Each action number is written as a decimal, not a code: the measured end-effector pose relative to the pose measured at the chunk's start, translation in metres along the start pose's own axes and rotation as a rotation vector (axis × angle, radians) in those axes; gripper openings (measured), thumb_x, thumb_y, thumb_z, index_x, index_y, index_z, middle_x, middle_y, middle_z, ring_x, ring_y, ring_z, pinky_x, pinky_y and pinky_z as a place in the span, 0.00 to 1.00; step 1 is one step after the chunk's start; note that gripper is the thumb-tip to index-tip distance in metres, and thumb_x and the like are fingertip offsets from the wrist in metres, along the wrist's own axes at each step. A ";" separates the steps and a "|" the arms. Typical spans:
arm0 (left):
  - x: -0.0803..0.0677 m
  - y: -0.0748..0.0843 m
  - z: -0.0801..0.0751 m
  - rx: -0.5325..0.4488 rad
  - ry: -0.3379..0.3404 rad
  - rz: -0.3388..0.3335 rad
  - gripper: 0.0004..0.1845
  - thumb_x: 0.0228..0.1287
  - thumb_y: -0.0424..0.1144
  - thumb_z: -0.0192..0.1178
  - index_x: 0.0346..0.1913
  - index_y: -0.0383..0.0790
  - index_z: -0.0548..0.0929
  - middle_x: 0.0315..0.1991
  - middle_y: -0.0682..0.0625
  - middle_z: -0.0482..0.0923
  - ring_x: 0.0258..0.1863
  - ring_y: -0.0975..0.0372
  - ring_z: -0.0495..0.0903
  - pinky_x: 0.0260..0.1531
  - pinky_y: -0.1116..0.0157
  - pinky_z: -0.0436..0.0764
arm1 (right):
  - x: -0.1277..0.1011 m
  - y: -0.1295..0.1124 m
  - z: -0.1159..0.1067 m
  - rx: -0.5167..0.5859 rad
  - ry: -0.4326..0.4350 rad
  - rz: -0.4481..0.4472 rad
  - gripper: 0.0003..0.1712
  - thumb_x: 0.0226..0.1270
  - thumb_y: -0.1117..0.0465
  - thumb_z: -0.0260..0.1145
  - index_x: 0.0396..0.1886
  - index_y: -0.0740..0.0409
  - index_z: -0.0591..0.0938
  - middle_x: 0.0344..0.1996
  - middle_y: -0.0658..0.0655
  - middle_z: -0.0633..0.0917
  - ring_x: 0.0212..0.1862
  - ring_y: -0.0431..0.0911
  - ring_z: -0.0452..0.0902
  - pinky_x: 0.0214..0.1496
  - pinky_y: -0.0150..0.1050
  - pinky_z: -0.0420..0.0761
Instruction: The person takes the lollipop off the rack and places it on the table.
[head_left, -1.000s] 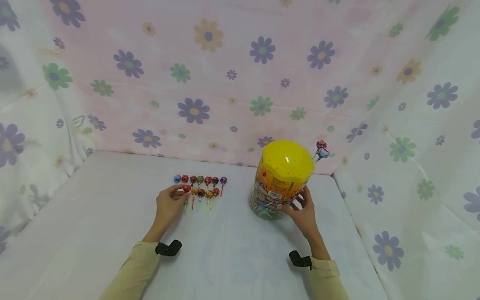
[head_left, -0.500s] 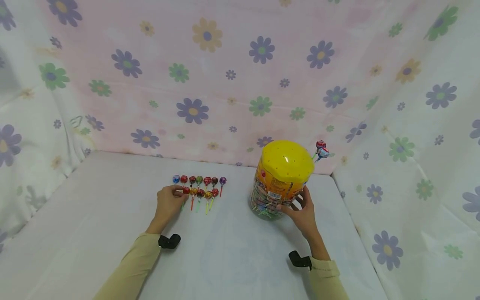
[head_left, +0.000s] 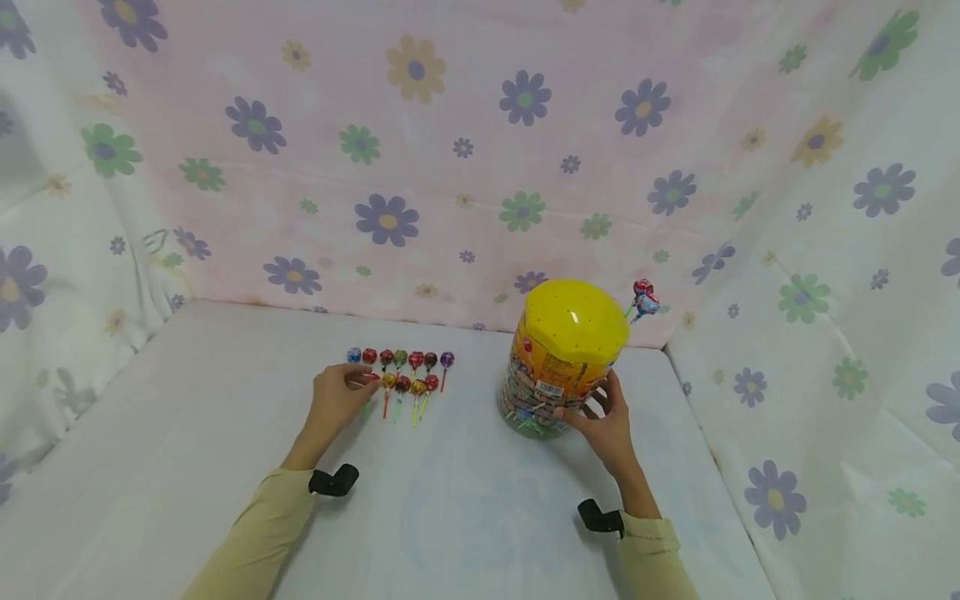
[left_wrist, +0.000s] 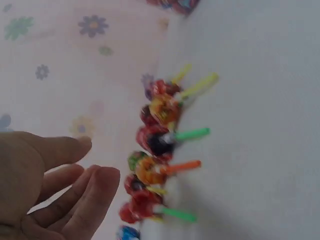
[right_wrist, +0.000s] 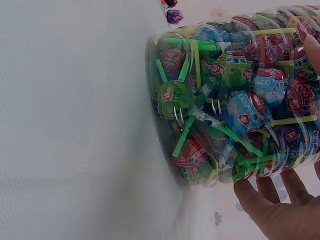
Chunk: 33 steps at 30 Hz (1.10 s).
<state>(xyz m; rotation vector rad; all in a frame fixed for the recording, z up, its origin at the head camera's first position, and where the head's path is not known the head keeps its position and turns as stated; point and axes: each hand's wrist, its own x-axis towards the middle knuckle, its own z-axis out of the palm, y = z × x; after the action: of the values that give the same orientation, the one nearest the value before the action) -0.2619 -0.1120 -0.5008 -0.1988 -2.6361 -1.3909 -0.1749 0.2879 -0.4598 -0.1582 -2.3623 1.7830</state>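
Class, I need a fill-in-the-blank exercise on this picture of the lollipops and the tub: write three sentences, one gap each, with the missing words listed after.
1. The lid of the lollipop tub is coloured ____.
2. The loose lollipops on the white table lie in ____ rows.
3. The person's ____ hand rests against the side of the tub, while the other hand is at the loose lollipops.

Missing words: yellow; two; right
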 end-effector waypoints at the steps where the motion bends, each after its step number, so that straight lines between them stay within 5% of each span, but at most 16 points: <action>1: 0.000 0.008 0.000 -0.032 -0.008 0.028 0.16 0.66 0.33 0.68 0.52 0.24 0.84 0.39 0.35 0.87 0.38 0.46 0.87 0.36 0.60 0.87 | 0.001 0.001 0.000 0.002 -0.002 -0.004 0.58 0.59 0.65 0.78 0.82 0.48 0.53 0.73 0.63 0.64 0.75 0.63 0.60 0.75 0.62 0.64; 6: -0.002 0.057 0.011 -0.221 -0.065 0.165 0.17 0.66 0.33 0.68 0.55 0.30 0.84 0.43 0.38 0.87 0.42 0.49 0.87 0.37 0.71 0.85 | 0.001 0.004 -0.001 0.007 -0.008 -0.013 0.58 0.59 0.64 0.78 0.82 0.49 0.53 0.73 0.64 0.64 0.74 0.63 0.61 0.75 0.62 0.64; 12: -0.012 0.125 0.041 -0.424 -0.153 0.281 0.17 0.67 0.34 0.68 0.57 0.34 0.84 0.46 0.41 0.87 0.46 0.52 0.87 0.43 0.68 0.87 | 0.001 0.004 -0.002 0.009 -0.006 -0.010 0.58 0.59 0.64 0.78 0.82 0.49 0.53 0.73 0.64 0.64 0.75 0.63 0.61 0.75 0.62 0.64; 23: -0.003 0.239 0.082 -0.528 -0.196 0.609 0.18 0.69 0.31 0.65 0.59 0.30 0.81 0.51 0.40 0.85 0.50 0.53 0.86 0.47 0.68 0.86 | 0.004 0.005 -0.003 0.009 -0.014 -0.028 0.58 0.59 0.62 0.79 0.82 0.49 0.53 0.74 0.64 0.64 0.74 0.63 0.62 0.74 0.60 0.66; 33: 0.005 0.292 0.112 -0.512 -0.339 0.543 0.24 0.72 0.31 0.62 0.68 0.30 0.74 0.63 0.40 0.77 0.60 0.55 0.80 0.58 0.73 0.79 | 0.004 0.006 -0.003 -0.003 -0.013 -0.013 0.58 0.59 0.61 0.79 0.82 0.50 0.53 0.74 0.64 0.64 0.74 0.63 0.62 0.74 0.59 0.67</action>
<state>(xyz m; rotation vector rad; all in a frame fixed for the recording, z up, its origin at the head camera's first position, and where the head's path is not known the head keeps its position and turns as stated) -0.2200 0.1447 -0.3267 -1.1975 -2.1153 -1.8890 -0.1787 0.2935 -0.4645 -0.1320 -2.3691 1.7805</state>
